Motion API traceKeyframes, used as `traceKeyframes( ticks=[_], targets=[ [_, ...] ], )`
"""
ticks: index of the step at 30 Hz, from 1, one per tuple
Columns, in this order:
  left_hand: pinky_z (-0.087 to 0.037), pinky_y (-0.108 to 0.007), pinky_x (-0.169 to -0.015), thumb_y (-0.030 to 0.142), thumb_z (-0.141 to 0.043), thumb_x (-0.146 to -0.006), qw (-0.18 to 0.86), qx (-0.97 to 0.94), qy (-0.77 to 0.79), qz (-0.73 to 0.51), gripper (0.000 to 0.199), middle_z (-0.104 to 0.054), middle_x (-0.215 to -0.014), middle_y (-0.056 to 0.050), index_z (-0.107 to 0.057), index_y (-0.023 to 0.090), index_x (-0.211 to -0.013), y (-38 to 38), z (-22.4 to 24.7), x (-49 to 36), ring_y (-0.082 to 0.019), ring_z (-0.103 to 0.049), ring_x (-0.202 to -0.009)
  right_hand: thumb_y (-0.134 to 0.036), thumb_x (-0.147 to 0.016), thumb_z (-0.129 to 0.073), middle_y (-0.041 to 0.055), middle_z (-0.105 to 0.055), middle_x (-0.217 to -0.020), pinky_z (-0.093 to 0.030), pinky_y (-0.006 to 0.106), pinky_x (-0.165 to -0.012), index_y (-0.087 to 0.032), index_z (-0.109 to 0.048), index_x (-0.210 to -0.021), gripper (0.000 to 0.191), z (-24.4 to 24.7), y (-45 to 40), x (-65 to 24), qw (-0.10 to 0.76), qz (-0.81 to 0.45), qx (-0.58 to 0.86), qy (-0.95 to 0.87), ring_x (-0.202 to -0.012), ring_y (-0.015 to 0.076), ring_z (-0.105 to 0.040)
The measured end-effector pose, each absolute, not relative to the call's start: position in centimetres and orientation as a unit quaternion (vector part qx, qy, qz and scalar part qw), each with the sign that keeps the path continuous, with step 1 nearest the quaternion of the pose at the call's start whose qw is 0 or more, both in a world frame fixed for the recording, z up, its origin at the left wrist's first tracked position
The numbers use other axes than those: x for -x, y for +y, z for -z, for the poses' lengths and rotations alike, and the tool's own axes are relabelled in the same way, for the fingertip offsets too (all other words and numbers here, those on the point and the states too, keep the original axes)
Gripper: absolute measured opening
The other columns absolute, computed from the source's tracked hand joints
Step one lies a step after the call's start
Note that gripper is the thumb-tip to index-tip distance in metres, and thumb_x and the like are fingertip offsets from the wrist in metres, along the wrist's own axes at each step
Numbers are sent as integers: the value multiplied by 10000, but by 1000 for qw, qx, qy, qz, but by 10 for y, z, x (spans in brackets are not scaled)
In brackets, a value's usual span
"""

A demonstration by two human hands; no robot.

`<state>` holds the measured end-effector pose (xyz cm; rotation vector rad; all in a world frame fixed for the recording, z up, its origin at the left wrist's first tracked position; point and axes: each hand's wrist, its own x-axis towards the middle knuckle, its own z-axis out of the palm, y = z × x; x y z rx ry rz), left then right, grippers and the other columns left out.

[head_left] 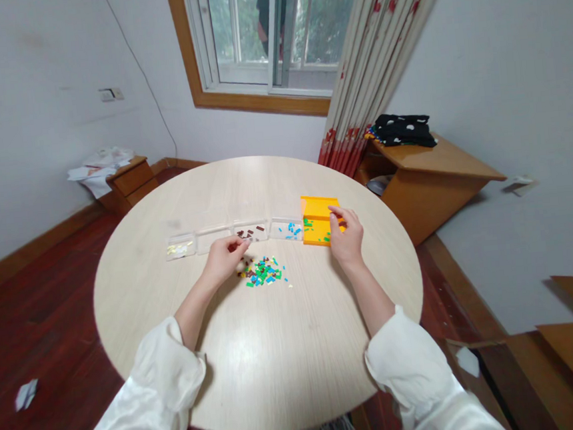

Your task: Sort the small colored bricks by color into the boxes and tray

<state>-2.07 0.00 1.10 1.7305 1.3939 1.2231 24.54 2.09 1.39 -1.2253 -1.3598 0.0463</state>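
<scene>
My left hand (226, 259) is closed in a pinch just in front of the clear box with brown bricks (259, 229). Whatever sits between its fingertips is too small to make out. My right hand (347, 238) hovers over the right side of an open yellow box (318, 207) with green bricks in it. Its thumb and forefinger come close together at the tips; anything between them does not show. Between the hands, nearer me, lies a loose pile of small toy bricks (264, 272) in green, blue, brown and yellow.
Left of the brown bricks stand another clear box (213, 240) and one with pale yellow bricks (179, 247). A clear box with blue bricks (288, 229) adjoins the yellow one. The round table (278, 349) carries everything. Beyond it are a wooden cabinet (414, 184) and a curtain (362, 48).
</scene>
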Motion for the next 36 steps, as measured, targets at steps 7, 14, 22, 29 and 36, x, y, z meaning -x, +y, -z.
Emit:
traceKeyframes(
  ticks=[7,14,22,29,36],
  targets=[
    [-415,-254,-636,182,-582,-701,219,-799,473,-299,104,-609,-689,-32,-671,165,-651,-4,-14,25,-140,-541,-675,-225,-828,-460,71,-633,-882,-449,310,-678,-183,-648,-923,215,-14,20,-241,606,-31,525,-597,-821,178,-561],
    [-433,-261,-671,108,-546,-718,210,-823,474,-230,166,-603,-720,-46,-702,163,-697,-4,-9,22,-146,-549,-693,-216,-829,-462,78,-633,-890,-445,319,-687,-180,-648,-928,214,-11,16,-231,587,-55,515,-622,-836,188,-553],
    [-439,-271,-675,77,-524,-723,188,-838,467,-208,183,-598,-737,-58,-691,151,-716,-6,-9,20,-154,-551,-693,-221,-842,-461,70,-636,-855,-440,318,-685,-178,-648,-907,202,-6,15,-222,561,-62,504,-654,-802,186,-549],
    [-450,-280,-704,135,-505,-731,181,-797,492,-300,141,-623,-774,-47,-643,162,-712,-5,-10,20,-161,-567,-752,-212,-842,-460,69,-647,-886,-451,330,-725,-196,-649,-906,201,5,9,-200,511,-113,469,-711,-836,192,-562],
    [-434,-248,-589,208,-530,-698,247,-693,518,-437,123,-644,-650,-14,-645,165,-711,-5,-10,14,-136,-570,-608,-206,-840,-458,58,-641,-843,-459,344,-748,-210,-654,-901,205,8,4,-191,477,-146,454,-738,-817,191,-566]
  ],
)
